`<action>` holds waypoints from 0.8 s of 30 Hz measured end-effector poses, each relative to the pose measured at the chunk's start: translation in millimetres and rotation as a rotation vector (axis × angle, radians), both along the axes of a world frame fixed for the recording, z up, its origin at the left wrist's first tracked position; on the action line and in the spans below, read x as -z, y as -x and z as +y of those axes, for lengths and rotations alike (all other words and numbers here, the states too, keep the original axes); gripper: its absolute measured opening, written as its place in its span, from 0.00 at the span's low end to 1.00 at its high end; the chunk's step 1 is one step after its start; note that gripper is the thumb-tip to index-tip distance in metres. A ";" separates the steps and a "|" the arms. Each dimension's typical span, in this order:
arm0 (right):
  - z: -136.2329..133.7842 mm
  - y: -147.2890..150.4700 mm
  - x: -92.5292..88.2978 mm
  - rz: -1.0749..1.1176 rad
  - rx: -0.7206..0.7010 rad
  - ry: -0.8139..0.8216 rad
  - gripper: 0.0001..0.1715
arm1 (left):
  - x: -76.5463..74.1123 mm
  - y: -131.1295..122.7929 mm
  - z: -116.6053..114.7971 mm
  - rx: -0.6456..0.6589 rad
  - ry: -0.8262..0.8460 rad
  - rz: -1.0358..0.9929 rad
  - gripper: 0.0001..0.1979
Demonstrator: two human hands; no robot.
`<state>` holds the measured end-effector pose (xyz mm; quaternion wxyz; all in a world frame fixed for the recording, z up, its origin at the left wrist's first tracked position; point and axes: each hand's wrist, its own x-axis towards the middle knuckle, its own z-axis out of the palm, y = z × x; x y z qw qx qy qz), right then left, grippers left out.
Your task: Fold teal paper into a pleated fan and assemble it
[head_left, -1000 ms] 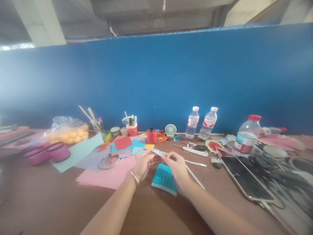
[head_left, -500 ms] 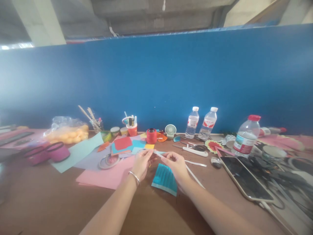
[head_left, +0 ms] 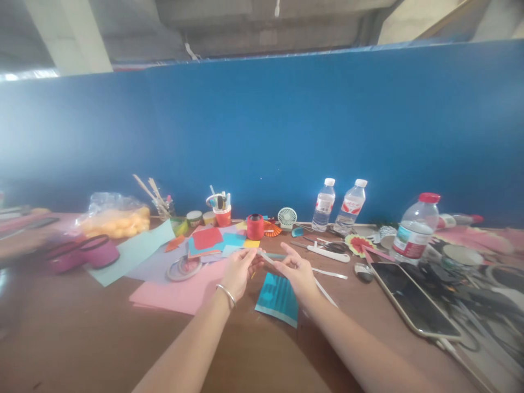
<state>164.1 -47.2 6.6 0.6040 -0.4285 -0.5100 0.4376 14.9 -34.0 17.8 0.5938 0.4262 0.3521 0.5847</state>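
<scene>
My left hand (head_left: 238, 274) pinches one end of a thin whitish strip (head_left: 267, 257) between thumb and fingertips. The thumb of my right hand (head_left: 298, 277) presses on the strip's other end, its index finger lifted away. The strip's exact kind is hard to make out. Just below the hands, a blue pleated paper (head_left: 277, 301) with a pale lower edge lies on the table. A narrow white strip (head_left: 331, 273) rests to the right of my right hand, and a longer one partly shows behind my wrist.
Pink paper sheets (head_left: 172, 292) and a roll of clear tape (head_left: 183, 268) lie left. Behind stand a red roll (head_left: 255, 226) and a small fan (head_left: 287, 218). A white-handled cutter (head_left: 328, 253), phone (head_left: 415, 300) and bottle (head_left: 415, 232) are right. Another person's blurred arm (head_left: 24, 248) enters far left.
My right index finger has lifted off the strip and points up. Both hands stay almost in place. At the far left, another person's arm has come into view.
</scene>
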 end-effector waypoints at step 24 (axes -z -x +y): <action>3.4 0.0 -1.3 -0.009 0.026 0.085 0.18 | 2.1 1.8 1.8 0.014 0.010 0.021 0.10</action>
